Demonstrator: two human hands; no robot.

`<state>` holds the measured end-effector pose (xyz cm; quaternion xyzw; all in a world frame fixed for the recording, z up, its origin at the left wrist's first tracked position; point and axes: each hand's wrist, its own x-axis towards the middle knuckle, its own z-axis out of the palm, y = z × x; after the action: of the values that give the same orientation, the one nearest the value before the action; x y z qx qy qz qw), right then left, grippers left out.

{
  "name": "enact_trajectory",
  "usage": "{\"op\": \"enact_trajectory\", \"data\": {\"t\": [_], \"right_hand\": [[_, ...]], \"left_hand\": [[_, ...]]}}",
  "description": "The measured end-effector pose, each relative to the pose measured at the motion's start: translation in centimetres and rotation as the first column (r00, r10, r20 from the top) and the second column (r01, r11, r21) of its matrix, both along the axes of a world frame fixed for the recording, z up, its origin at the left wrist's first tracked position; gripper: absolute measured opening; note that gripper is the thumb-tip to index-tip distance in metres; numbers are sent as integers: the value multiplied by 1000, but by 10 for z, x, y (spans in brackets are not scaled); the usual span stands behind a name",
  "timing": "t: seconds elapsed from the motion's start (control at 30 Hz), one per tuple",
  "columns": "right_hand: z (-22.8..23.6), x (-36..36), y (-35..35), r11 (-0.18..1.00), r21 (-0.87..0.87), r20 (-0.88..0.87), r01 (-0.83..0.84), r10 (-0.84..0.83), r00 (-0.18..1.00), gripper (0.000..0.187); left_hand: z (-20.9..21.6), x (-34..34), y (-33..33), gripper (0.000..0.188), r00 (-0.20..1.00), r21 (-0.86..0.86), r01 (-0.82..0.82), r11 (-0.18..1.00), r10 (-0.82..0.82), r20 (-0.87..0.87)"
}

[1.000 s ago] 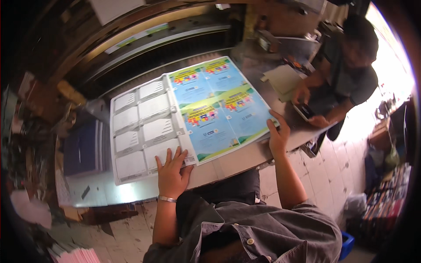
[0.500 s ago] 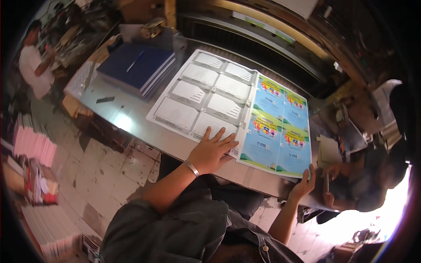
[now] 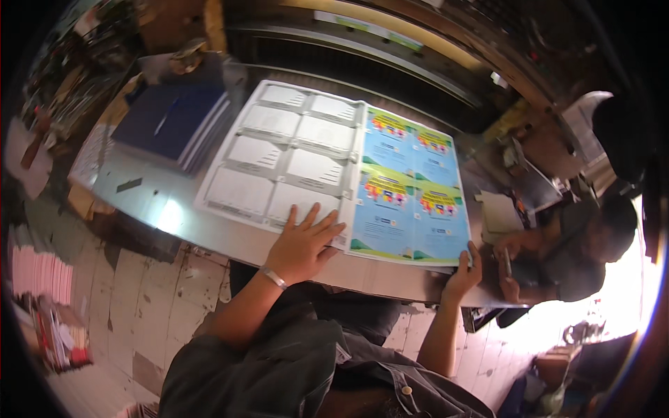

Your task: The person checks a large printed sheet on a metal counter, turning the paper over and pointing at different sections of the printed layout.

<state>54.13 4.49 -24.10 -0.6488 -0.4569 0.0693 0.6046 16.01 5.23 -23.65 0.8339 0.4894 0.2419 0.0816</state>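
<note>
A large grey-and-white printed sheet [image 3: 283,150] lies on the metal table, divided into several card-like panels. Against its right side is a colourful printed sheet [image 3: 411,202] in blue, green and yellow, with several repeated pictures. My left hand [image 3: 301,244], wearing a metal bracelet, rests flat on the near right part of the grey sheet with its fingers spread. At the near right corner of the colourful sheet, my right hand [image 3: 463,273] grips the edge, its thumb and fingers close together; part of the grip is hidden.
A dark blue stack [image 3: 164,122] with a pen on top stands on the metal table [image 3: 143,198] at the left. A small dark strip [image 3: 129,184] lies nearby. Close by on the right, another person [image 3: 564,251] holds a small object. Pink paper stacks [image 3: 42,275] stand at lower left.
The whole view has shifted, so the table and sheets appear further left. Both hands keep about the same places on the sheets.
</note>
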Motion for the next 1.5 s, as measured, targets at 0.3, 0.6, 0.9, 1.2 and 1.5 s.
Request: {"op": "enact_trajectory", "data": {"t": [0.3,0.6,0.9,1.2,1.5], "right_hand": [[7,-6,-3,1000,-17,18,-6,6,1000,30],[5,-4,-1,998,-12,-66,-58,57,996,29],[7,-3,-2,999,-34,10,-43,43,999,29],[4,0,-1,996,-49,-24,-74,73,997,29],[2,1,-1,997,-14,-39,-78,78,996,28]], "left_hand": [[3,1,3,51,1000,6,14,1000,-14,-24],[4,0,0,52,1000,19,4,1000,-4,22],[9,-3,-2,61,992,36,-8,999,3,128],[34,-138,23,81,622,228,-743,629,523,582],[23,-224,35,119,391,-213,-875,435,894,220]]}}
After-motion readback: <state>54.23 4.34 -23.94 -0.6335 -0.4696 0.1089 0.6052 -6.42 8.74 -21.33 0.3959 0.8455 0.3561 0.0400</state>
